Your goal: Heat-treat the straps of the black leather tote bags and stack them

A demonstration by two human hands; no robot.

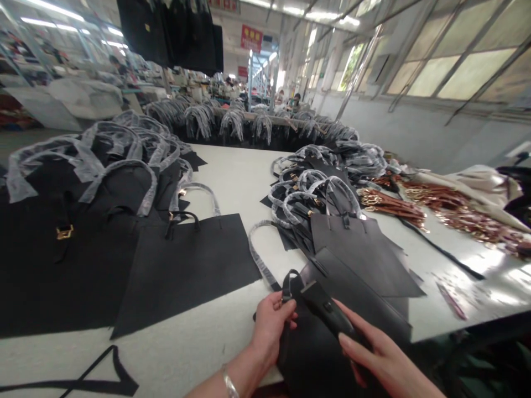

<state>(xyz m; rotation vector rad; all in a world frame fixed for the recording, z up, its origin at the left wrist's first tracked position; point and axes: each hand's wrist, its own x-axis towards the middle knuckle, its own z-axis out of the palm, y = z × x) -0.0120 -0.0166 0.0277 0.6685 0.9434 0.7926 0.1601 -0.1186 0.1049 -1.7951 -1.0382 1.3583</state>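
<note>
My left hand (271, 320) is closed, pinching a small black strap (290, 282) that loops up from a black bag panel (309, 354). A wrapped handle (262, 260) curves away just beyond these fingers. In my right hand (373, 348) is a black handheld tool shaped like a hair clipper (327, 309), its wide head pointing toward the strap. The tool is above the panel; whether it touches the panel I cannot tell. The lower part of the panel is partly hidden by my right hand and runs out of view at the bottom.
Black bag panels with wrapped handles lie on the left (191, 271) and right (360, 249) of the white table (232, 168). Brown straps with gold clasps (392, 207) lie farther right. A loose black strip (120, 370) rests front left. Black bags (178, 36) hang overhead.
</note>
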